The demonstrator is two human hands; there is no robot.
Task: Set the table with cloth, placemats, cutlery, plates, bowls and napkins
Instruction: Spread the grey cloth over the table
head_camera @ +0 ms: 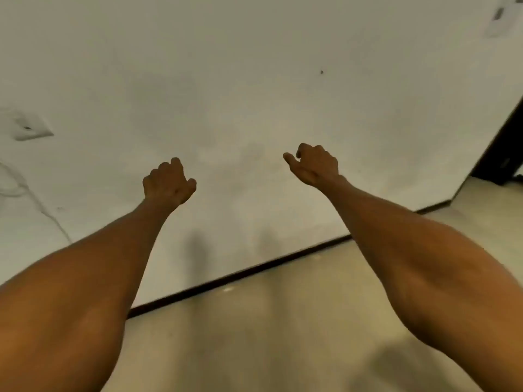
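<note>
No container and none of the table things, neither cloth, placemats, cutlery, plates, bowls nor napkins, can be seen in the head view, so where they lie cannot be told. Both bare forearms reach forward and up from the lower corners of the view, toward a pale wall (254,66). The left hand (168,183) is seen from the back, its fingers (169,166) curled into a loose fist with the thumb lying at the side; it holds nothing that shows. The right hand (317,165) is a little higher and well apart from the left, wrist bent, its fingers (311,149) curled in and the thumb sticking out toward the left; nothing shows in its grip either. Neither hand appears to touch the wall, though the picture is blurred and that cannot be told for sure. A dark skirting strip (240,275) runs aslant along the foot of the wall, and below it lies a beige floor (268,335) with soft shadows on it. On the wall at the left sits a pale switch plate (29,128), with a thin cable (42,206) trailing down below it. A dark door frame (501,148) stands at the right edge, and another pale fitting (499,18) shows in the upper right corner.
</note>
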